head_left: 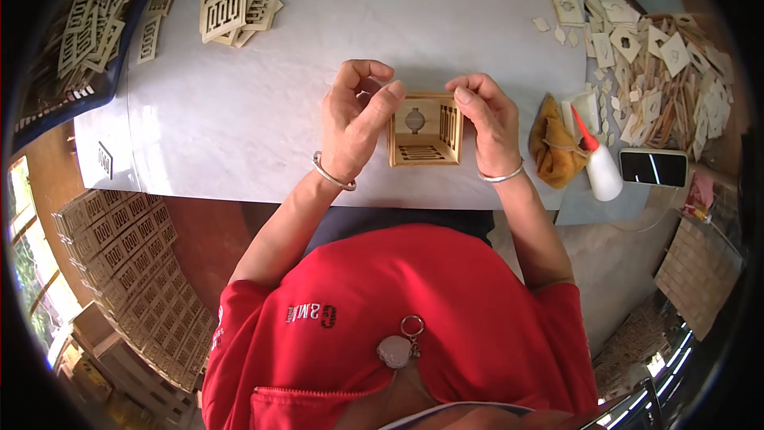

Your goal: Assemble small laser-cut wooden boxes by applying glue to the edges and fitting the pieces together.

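Observation:
A small open wooden box (428, 162) sits between my two hands over the near part of the white table. Slotted cutouts show in its right and lower walls, and a round shape marks the panel inside. My left hand (354, 119) is curled at the upper left corner, its thumb against the edge. At the upper right corner, my right hand (489, 123) has its thumb on the rim and its fingers bent behind. Parts of the fingers of both hands are hidden. To the right of my right hand lie a brown-yellow cloth (557, 147) and a white glue bottle (605, 175) with a red nozzle.
Slotted wooden panels (239, 9) lie stacked at the far left of the table (302, 48). More fill a dark blue-rimmed crate (119, 91). Wooden offcuts (672, 87) heap at the right, near a phone (652, 167). Stacked slotted pieces (139, 271) stand lower left.

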`<state>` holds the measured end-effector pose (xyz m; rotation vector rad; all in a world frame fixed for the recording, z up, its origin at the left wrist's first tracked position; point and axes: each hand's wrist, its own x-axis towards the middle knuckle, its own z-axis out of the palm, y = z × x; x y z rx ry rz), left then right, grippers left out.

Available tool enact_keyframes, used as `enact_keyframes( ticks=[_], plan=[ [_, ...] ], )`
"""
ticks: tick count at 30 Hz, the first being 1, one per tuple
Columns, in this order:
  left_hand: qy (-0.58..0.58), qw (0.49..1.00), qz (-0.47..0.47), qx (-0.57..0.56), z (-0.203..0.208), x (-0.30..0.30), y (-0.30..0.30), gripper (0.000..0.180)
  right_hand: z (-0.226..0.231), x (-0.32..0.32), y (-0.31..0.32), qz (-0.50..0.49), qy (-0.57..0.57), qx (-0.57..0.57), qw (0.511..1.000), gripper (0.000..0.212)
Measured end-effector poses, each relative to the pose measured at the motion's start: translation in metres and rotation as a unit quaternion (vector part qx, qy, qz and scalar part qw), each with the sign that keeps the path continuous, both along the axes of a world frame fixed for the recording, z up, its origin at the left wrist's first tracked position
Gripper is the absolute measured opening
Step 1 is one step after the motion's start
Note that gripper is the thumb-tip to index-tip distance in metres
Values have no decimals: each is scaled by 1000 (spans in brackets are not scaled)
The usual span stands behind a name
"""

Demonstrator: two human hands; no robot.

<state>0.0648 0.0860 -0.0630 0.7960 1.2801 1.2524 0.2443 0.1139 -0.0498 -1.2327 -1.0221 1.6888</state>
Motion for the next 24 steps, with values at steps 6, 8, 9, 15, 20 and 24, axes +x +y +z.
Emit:
enact_keyframes(
  ticks=[6,8,9,15,20,24],
  plan=[
    [26,996,-43,76,-9,-5,1,19,-4,4,6,62,8,23,998,20],
    [23,992,-68,101,-11,-6,-1,15,-4,6,4,64,-11,19,998,20],
    [25,992,-67,102,-9,-8,0,15,-3,8,4,66,-29,14,997,20],
    [275,905,-223,236,-3,-60,-4,69,-4,51,8,177,-42,41,982,76],
    [428,827,-281,232,-9,-50,-14,86,-3,48,2,278,-318,330,844,84],
    [447,818,-271,241,-18,-47,-12,82,-18,37,1,265,-340,432,792,78]
  ],
)
